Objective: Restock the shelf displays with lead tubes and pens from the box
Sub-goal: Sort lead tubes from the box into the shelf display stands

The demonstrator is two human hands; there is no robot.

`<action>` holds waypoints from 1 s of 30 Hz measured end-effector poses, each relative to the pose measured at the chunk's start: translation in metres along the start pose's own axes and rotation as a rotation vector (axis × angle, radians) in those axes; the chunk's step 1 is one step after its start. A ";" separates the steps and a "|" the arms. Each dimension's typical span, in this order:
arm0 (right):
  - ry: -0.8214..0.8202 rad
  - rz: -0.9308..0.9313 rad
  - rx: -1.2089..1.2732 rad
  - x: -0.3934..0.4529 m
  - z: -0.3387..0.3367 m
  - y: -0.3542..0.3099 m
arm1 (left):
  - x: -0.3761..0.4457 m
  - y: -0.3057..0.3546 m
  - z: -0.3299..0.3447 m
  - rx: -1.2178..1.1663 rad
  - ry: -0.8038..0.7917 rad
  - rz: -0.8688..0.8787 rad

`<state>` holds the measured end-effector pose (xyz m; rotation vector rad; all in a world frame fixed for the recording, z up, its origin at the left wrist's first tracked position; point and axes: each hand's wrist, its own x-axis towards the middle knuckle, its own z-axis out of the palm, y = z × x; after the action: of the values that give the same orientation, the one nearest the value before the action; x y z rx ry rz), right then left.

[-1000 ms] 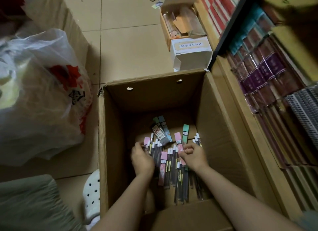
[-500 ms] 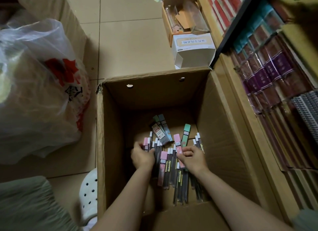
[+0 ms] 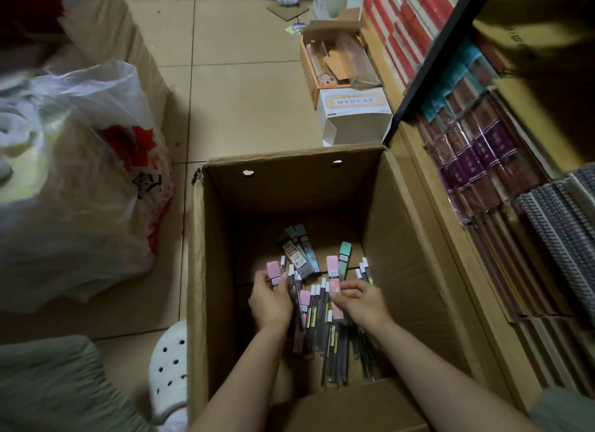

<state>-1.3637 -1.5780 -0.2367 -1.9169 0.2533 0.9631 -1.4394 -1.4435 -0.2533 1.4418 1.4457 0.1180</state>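
Fingers of the left hand [image 3: 270, 303] curl around a pink-capped lead tube [image 3: 273, 270] and the tops of a few slim pens beside it, deep inside the cardboard box [image 3: 196, 270]. Fingers of the right hand [image 3: 362, 303] curl and pinch a second pink lead tube [image 3: 333, 277] near its middle. Both forearms reach down into the box from its near edge. Between and below the two hands lies a loose pile of pens [image 3: 325, 335] with white caps, lengthwise on the box floor, with another pink tube among them. Farther back on the box floor lie a group of dark grey lead tubes [image 3: 297, 251] and one green-capped tube [image 3: 344, 257]. Right of the box stands a wooden shelf [image 3: 428, 187] holding packed stationery and spiral notebooks [image 3: 560, 225]. Left of the box sits a white plastic bag [image 3: 80, 180] with red print. Beyond the box, on the tiled floor [image 3: 244, 87], stand a small white carton [image 3: 354, 116] and an open brown one [image 3: 335, 61]. A white perforated shoe [image 3: 169, 367] is just beside the box's near left corner.
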 end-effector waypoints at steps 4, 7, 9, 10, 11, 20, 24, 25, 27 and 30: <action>-0.110 0.003 0.065 -0.008 0.016 -0.009 | -0.009 0.008 -0.004 -0.177 -0.224 0.044; -0.182 0.007 0.095 -0.011 0.031 -0.008 | -0.016 0.010 -0.006 -0.311 -0.375 -0.009; -0.224 -0.002 0.072 -0.009 0.034 -0.008 | -0.017 0.005 -0.008 -0.313 -0.383 -0.023; -0.242 -0.014 0.057 -0.007 0.033 -0.008 | -0.016 0.003 -0.009 -0.316 -0.372 -0.036; -0.247 -0.049 -0.002 -0.005 0.031 -0.009 | -0.013 0.002 -0.011 -0.304 -0.353 -0.047; -0.090 -0.446 -1.163 0.015 0.046 0.018 | 0.002 -0.015 -0.007 -0.002 -0.273 -0.045; -0.075 -0.452 -1.213 0.026 0.057 0.022 | 0.008 -0.020 -0.007 -0.006 -0.244 -0.090; -0.076 -0.460 -1.222 0.026 0.056 0.023 | 0.010 -0.021 -0.007 -0.002 -0.225 -0.090; -0.060 -0.495 -1.231 0.026 0.056 0.028 | 0.011 -0.023 -0.006 0.001 -0.200 -0.090; -0.102 -0.528 -1.201 0.024 0.054 0.032 | 0.010 -0.028 -0.006 0.011 -0.224 -0.097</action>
<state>-1.3927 -1.5460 -0.2887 -2.7282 -1.0805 0.8912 -1.4595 -1.4400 -0.2761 1.3450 1.3300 -0.1087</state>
